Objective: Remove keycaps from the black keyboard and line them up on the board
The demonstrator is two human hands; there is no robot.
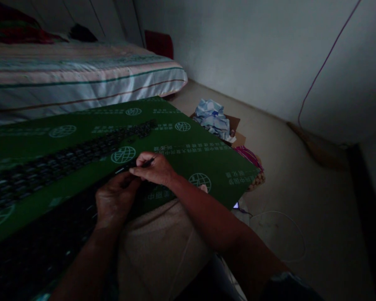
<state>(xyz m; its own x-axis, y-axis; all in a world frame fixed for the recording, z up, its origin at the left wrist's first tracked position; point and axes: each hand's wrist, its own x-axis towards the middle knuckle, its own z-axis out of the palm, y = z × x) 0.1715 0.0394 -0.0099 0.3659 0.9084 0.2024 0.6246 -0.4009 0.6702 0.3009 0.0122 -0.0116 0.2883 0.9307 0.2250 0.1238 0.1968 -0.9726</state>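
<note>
My right hand (156, 169) is pinched shut on a thin dark piece (148, 162), too small and dim to name. Close beside it, my left hand (114, 200) has its fingers closed at the edge of a dark mass; what they grip is hidden. A black piece with a pale glint (122, 169) lies just beyond the left fingers. Many small black pieces (50, 234) form a heap left of my left hand. Farther back, a long band of black pieces in rows (65, 161) stretches across the green board (203, 152).
A bed with a striped cover (113, 75) stands behind the board. Past the board's right edge, crumpled pale-blue cloth or wrapping (211, 117) sits on a cardboard box (233, 122). A white cable (288, 215) loops on the floor; a purple cord (326, 58) runs along the wall.
</note>
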